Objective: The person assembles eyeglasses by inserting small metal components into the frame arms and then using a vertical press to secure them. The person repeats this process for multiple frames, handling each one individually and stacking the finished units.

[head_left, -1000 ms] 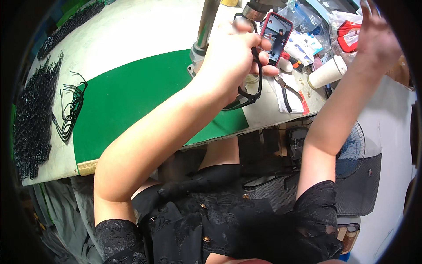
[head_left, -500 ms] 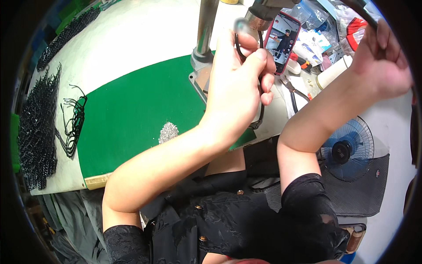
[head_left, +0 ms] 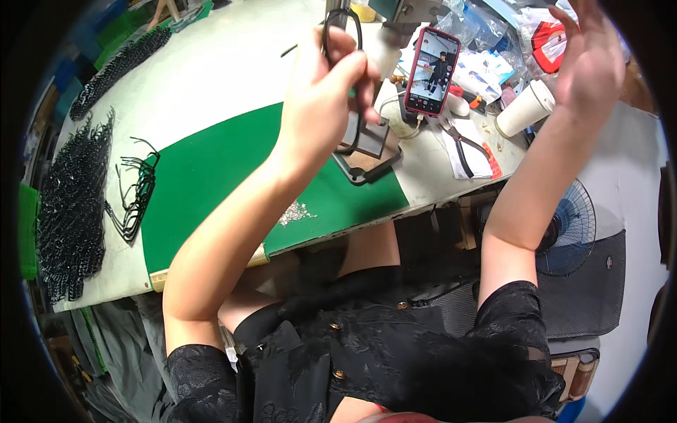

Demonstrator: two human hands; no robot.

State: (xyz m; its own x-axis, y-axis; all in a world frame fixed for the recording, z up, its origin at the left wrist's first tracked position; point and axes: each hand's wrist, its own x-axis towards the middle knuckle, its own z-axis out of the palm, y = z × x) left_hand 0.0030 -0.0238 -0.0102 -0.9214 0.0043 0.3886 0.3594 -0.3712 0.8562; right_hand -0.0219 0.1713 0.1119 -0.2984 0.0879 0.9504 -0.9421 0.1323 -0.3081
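My left hand [head_left: 321,92] is raised over the base of a bench press [head_left: 363,173], its thumb and fingers closed on a thin black eyeglass frame [head_left: 358,28]. One rounded rim of the frame stands up above the fingers; part of the rest is hidden by the hand. Up at the right, my right hand [head_left: 591,67] is in the air with its fingers apart, slightly blurred, and nothing shows in it. Behind my left hand, the press head [head_left: 416,10] is partly cut off by the picture's upper edge.
A green mat [head_left: 211,183] bears small silvery bits [head_left: 296,213]. Black frames [head_left: 134,187] lie by its left edge, beside a dense black pile [head_left: 74,204]. Rightward are a propped phone [head_left: 433,70], pliers [head_left: 465,148], a white cup [head_left: 525,109] and a fan [head_left: 568,229].
My left hand has moved left and slightly down from the press head with the frame. My right hand has let go of a dark bar and spread its fingers.
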